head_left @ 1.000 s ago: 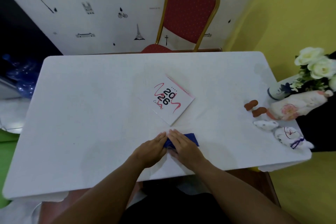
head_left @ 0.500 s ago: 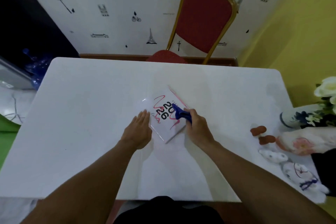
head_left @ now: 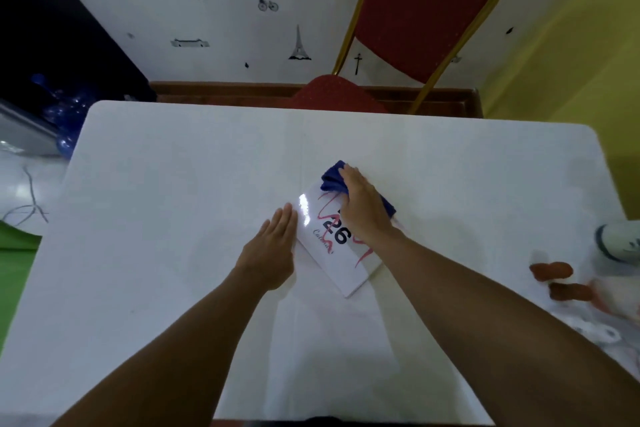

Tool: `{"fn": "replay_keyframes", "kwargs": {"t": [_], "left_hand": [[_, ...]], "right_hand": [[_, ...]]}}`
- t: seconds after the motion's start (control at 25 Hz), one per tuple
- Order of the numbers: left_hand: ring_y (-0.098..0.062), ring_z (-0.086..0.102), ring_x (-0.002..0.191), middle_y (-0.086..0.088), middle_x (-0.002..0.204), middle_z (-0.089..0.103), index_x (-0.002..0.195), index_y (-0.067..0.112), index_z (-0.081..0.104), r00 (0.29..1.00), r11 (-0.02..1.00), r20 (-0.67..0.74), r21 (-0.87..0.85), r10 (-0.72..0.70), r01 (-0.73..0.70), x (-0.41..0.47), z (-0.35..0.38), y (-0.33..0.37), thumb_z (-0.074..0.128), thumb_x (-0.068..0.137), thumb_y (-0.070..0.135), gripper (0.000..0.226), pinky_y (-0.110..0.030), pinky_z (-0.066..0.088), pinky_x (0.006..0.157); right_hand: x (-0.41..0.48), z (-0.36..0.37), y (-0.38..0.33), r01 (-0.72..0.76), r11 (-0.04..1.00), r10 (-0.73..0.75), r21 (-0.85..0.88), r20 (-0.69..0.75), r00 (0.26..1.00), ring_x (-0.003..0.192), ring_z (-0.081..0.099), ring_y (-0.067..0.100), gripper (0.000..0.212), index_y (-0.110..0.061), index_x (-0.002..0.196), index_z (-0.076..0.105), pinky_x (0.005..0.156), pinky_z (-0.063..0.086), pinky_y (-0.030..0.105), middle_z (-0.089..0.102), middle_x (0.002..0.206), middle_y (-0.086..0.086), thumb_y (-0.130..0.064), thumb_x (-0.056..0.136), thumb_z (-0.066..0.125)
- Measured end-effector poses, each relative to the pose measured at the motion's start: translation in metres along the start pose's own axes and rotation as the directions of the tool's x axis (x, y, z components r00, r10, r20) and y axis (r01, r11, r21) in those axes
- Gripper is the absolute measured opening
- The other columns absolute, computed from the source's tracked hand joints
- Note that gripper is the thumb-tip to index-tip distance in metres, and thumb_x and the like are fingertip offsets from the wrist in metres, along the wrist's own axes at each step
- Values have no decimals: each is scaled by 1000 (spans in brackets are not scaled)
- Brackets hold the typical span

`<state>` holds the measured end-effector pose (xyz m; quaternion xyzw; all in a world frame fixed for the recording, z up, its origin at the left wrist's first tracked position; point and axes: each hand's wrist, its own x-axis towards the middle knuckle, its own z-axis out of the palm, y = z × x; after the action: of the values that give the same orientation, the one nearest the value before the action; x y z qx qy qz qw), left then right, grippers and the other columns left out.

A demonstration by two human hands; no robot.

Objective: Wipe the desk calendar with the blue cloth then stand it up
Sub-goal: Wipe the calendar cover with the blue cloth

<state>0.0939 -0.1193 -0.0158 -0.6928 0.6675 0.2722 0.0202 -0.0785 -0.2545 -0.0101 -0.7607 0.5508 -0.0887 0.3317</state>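
Head view: flat desk calendar [head_left: 341,255], long axis diagonal far-left to near-right; right hand [head_left: 362,206] grip on blue cloth [head_left: 333,180], left hand [head_left: 272,250] flat, released

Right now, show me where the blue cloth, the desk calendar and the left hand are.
blue cloth [head_left: 333,177]: head view, far bunched end beyond the fingertips.
desk calendar [head_left: 341,270]: head view, bare white cover near its lower corner.
left hand [head_left: 273,251]: head view, back of the hand.

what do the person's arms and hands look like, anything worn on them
Both forearms are bare as far as the frame shows, with no sleeves in view. The left hand and right hand wear no gloves, and no watch, bracelet or ring is visible on either. Fingernails look short and unpainted, though the image is soft.
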Motion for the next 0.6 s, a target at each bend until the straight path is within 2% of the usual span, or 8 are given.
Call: {"fn": "replay_keyframes", "kwargs": {"t": [0.08,0.2,0.36,0.52,0.6], "left_hand": [[-16,-21,142,-7,161,-18,151,13,-13,1000,1000,6,-9,6,-6,1,3,-3,37,94,12,76,-33,-4,117],[-16,-21,143,-5,161,-19,151,15,-15,1000,999,14,-33,1,-1,2,4,-6,42,94,13,81,-32,-4,117],[-14,-22,143,-2,160,-20,151,16,-15,1000,997,12,-70,27,-26,1,2,-6,41,91,8,82,-33,-1,120],[-16,-20,146,-4,160,-21,151,14,-14,1000,998,-6,-51,25,-25,-1,2,-5,37,89,4,81,-31,-2,120],[-17,-18,147,-5,161,-19,151,12,-13,999,998,-19,-49,27,-28,0,3,-5,36,90,4,79,-31,-1,120]], "right_hand": [[0,15,1,71,993,-62,-96,95,994,160,10,26,69,-15,165,17,127,20,39,15,173,4,1,105,48],[-1,24,9,138,977,-113,-164,154,982,161,3,26,85,-20,166,8,125,28,41,7,174,-2,2,101,58],[-10,31,15,303,951,-285,-64,200,937,154,5,8,77,-16,163,26,130,18,41,21,172,-1,12,97,54],[-47,34,25,464,884,-443,-56,214,871,157,26,24,72,-8,158,39,130,20,43,35,166,4,12,92,60],[-70,29,40,537,842,-512,-46,238,825,155,31,25,67,-7,155,43,130,20,42,40,163,5,13,92,58]]}}
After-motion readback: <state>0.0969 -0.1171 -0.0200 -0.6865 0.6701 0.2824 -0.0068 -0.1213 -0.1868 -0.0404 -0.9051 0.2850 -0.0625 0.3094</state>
